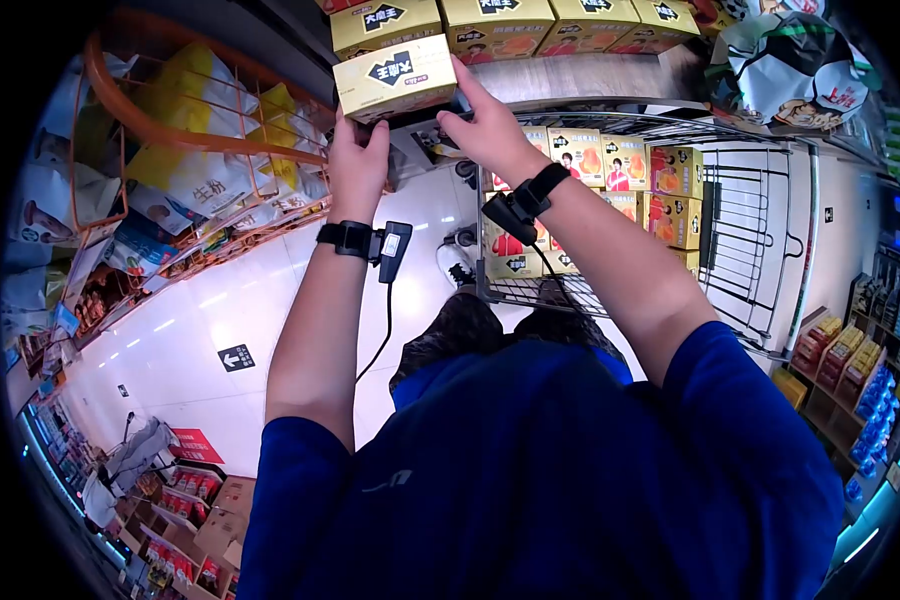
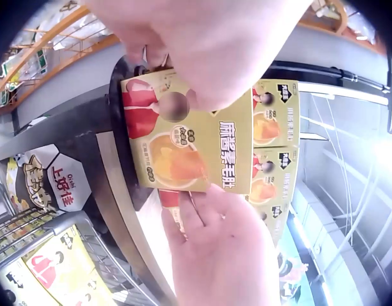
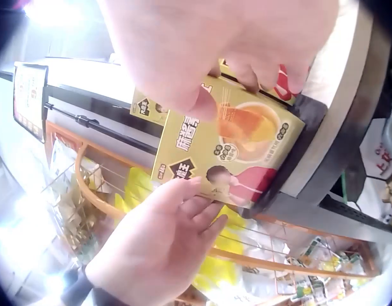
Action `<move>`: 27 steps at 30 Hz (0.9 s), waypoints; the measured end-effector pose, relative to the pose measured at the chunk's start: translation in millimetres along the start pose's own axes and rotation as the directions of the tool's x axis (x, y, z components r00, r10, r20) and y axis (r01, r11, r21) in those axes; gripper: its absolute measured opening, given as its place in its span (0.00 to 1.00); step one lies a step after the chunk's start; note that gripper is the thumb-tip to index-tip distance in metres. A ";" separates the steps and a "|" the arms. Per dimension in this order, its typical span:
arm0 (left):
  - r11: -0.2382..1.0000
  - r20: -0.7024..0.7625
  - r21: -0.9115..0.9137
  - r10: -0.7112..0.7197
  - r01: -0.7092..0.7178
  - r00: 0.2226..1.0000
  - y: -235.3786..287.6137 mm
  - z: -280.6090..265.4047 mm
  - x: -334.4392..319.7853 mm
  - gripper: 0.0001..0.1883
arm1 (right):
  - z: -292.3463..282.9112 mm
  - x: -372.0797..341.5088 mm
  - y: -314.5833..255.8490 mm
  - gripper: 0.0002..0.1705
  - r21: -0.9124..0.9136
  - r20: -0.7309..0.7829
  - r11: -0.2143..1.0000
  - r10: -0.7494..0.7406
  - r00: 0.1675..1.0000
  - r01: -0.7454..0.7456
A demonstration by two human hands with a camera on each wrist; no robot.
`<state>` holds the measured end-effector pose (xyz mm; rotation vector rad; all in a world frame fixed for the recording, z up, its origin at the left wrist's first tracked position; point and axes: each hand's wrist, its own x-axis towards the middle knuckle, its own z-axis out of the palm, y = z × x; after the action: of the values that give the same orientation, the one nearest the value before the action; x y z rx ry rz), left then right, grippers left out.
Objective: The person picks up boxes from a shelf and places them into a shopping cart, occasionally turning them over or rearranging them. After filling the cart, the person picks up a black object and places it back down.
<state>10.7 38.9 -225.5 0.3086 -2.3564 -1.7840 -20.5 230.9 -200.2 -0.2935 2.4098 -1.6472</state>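
Note:
A yellow-gold food carton [image 1: 395, 78], printed with dark lettering, is held between both hands at the edge of the shelf. My left hand [image 1: 358, 165] grips its near left end, the thumb against the front side. At the other end my right hand [image 1: 490, 120] holds it, fingers behind its right side. From the left wrist, the carton's broad face [image 2: 177, 143] shows a bowl of orange food and a figure in red. Behind it, matching cartons [image 1: 500, 28] stand in a row on the wooden-topped shelf [image 1: 610, 78].
Right below the shelf stands a wire shopping cart [image 1: 760, 240] with several stacked cartons [image 1: 625, 160]. An orange wire rack [image 1: 100, 90] of bagged goods runs along the left. A large snack bag [image 1: 790, 70] sits at the shelf's right end.

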 end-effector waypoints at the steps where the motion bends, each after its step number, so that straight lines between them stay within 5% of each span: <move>1: 0.998 -0.006 0.069 0.015 -0.014 1.000 11.9 -1.3 -4.6 0.26 | -1.5 -2.2 -1.0 0.44 0.025 -0.034 0.998 -0.049 0.998 0.050; 6: 0.906 0.016 0.337 0.269 -0.258 0.963 50.0 12.6 -39.4 0.19 | -40.3 -37.8 -14.8 0.39 -0.007 -0.145 0.978 -0.208 0.967 0.209; 7: 0.959 0.012 0.192 0.209 -0.207 0.978 54.9 25.4 -50.2 0.17 | -50.4 -47.3 -13.2 0.37 -0.042 -0.178 0.973 -0.230 0.957 0.226; 8: 0.955 0.085 0.252 0.137 -0.154 0.987 60.8 32.8 -61.2 0.17 | -60.7 -57.3 -9.2 0.36 -0.017 -0.202 0.977 -0.212 0.956 0.213; 12: 0.930 0.239 0.309 0.125 -0.198 0.963 74.2 92.3 -92.7 0.14 | -114.5 -103.5 17.0 0.36 -0.068 -0.279 0.996 -0.071 0.958 0.054; 16: 0.954 0.446 0.296 -0.105 -0.036 0.889 74.5 168.2 -122.9 0.13 | -164.4 -156.8 58.1 0.35 -0.102 -0.365 0.972 0.163 0.917 -0.213; 20: 0.945 0.577 0.321 -0.138 -0.068 0.805 67.9 248.1 -143.1 0.12 | -214.7 -199.2 125.8 0.33 -0.010 -0.393 0.965 0.238 0.888 -0.264; 27: 0.900 0.630 0.419 -0.195 -0.118 0.752 7.0 375.2 -175.5 0.13 | -275.8 -238.1 214.9 0.29 0.162 -0.358 0.828 0.557 0.750 -0.537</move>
<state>82.8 435.3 -321.9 -0.3010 -3.2736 -1.5125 120.2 619.8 -289.1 0.7666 2.3646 -1.5710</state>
